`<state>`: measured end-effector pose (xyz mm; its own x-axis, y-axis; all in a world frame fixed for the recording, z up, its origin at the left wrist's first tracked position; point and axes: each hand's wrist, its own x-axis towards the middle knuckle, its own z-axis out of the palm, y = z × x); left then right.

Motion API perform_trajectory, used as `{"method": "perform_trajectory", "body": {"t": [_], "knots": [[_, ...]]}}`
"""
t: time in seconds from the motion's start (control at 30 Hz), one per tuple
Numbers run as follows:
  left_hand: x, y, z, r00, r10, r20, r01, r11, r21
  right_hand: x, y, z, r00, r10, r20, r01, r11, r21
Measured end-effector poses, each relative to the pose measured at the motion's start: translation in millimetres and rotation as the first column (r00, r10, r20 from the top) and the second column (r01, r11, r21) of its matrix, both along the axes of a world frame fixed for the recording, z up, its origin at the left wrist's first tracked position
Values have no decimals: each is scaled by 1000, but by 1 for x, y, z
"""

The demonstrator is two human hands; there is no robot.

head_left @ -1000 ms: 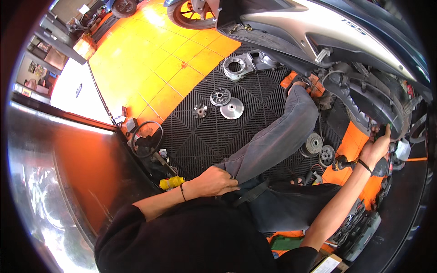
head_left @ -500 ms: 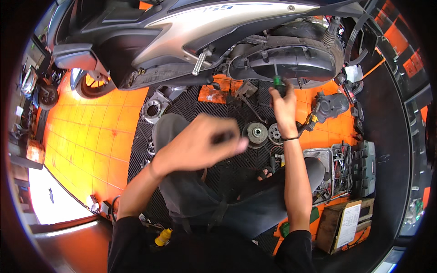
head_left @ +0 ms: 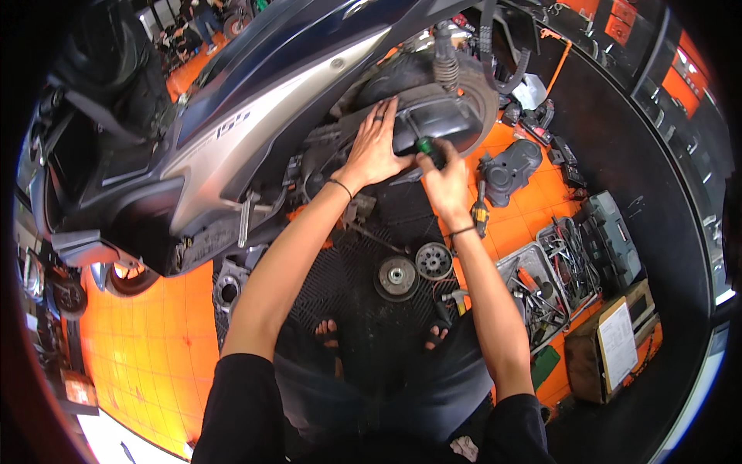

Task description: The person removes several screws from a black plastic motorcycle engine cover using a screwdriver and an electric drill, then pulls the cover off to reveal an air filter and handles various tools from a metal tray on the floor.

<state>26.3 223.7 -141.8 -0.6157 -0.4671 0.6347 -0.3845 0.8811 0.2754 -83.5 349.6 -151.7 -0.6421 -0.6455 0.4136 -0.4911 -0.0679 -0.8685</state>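
Here's the right hand (head_left: 447, 178), gripping a green-handled screwdriver (head_left: 424, 145), its shaft pointing up at the dark casing (head_left: 461, 117) on the scooter's (head_left: 255, 116) rear wheel! The left hand (head_left: 372, 157) lies open, fingers spread, against the casing's left end. Below, a round metal part (head_left: 396, 280) sits on black matting (head_left: 344, 282).

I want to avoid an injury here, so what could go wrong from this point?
The green-handled screwdriver in the right hand might slip against the dark casing and jab the left hand spread beside it. The open sandals would probably give little protection if the screwdriver dropped.
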Motion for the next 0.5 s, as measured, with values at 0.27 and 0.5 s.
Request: {"method": "perform_trajectory", "body": {"t": [0.27,0.5], "knots": [[-25,-9,-2,998,58,-33,-58,998,16,-1,4,2,996,26,80,-22,998,-55],[-24,-10,-5,994,93,-51,-91,995,37,-3,6,10,993,51,108,-48,998,-28]]}}
